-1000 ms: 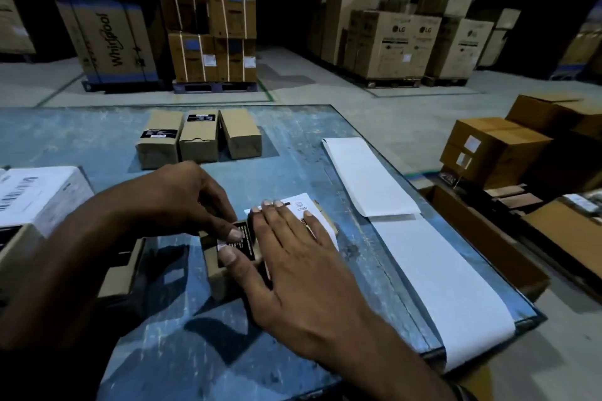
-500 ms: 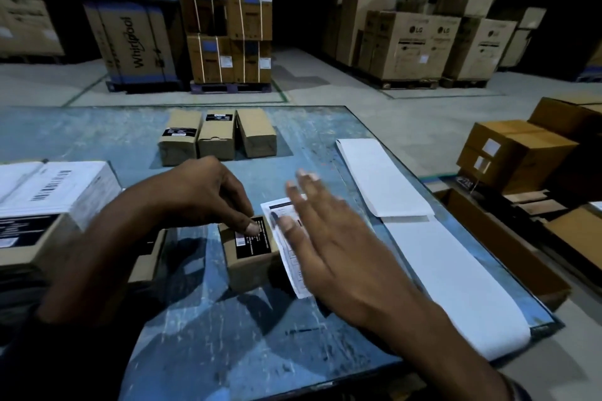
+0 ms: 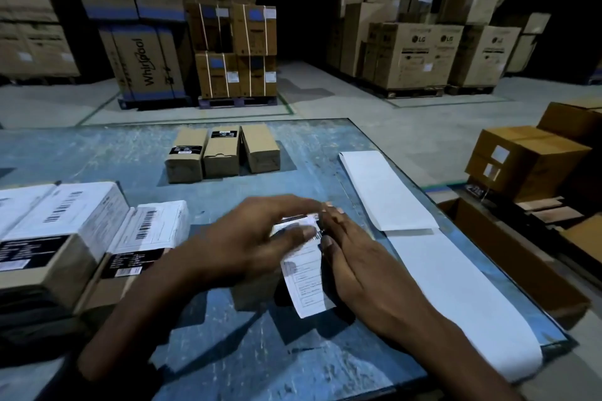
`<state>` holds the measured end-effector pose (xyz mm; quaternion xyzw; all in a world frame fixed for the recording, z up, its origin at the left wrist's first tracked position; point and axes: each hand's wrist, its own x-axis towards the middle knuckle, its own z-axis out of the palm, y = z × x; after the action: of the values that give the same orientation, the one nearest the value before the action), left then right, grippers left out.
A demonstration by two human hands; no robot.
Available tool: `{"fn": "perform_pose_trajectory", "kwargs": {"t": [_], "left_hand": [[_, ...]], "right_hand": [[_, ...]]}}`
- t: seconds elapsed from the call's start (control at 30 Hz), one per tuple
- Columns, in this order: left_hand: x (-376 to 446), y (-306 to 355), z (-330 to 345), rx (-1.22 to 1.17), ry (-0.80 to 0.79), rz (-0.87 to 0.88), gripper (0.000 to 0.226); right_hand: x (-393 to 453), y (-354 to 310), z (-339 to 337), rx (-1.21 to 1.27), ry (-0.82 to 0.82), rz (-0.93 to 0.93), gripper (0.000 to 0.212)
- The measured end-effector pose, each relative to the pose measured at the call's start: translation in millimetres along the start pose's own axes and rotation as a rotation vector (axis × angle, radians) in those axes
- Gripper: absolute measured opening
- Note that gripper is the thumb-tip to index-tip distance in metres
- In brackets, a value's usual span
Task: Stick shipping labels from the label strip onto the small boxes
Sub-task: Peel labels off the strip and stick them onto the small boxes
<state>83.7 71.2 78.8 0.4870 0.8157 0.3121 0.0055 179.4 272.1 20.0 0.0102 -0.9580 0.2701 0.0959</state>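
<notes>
L hand point(image 3: 257, 238) lies flat, fingers straight, pressing the label point(image 3: 306, 280) onto a small box point(image 3: 257, 293) mid-bench, nr the front edge. R hand point(image 3: 351, 257) flat too, fingers together against the label's right side. Label strip point(image 3: 433, 251) runs along the bench point(image 3: 260, 352) right edge. 3 boxes point(image 3: 224, 153) nr the back edge.

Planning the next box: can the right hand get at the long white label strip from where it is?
Probably yes: the right hand lies flat beside the long white label strip on the blue table, with bare tabletop between them.
</notes>
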Motion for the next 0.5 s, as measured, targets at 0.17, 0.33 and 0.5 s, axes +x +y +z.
{"fn": "perform_pose_trajectory", "kwargs": {"t": [0.17, 0.33, 0.5], "left_hand": [[-21, -8, 29, 0.401, -0.268, -0.037, 0.070], [-37, -12, 18, 0.456, -0.177, -0.249, 0.094], [-25, 6, 31, 0.307, -0.102, -0.047, 0.059]], "right_hand": [[0, 4, 2, 0.009, -0.021, 0.029, 0.055], [-1, 1, 0, -0.014, -0.032, 0.041, 0.056], [-1, 1, 3, 0.025, 0.005, 0.025, 0.055]]}}
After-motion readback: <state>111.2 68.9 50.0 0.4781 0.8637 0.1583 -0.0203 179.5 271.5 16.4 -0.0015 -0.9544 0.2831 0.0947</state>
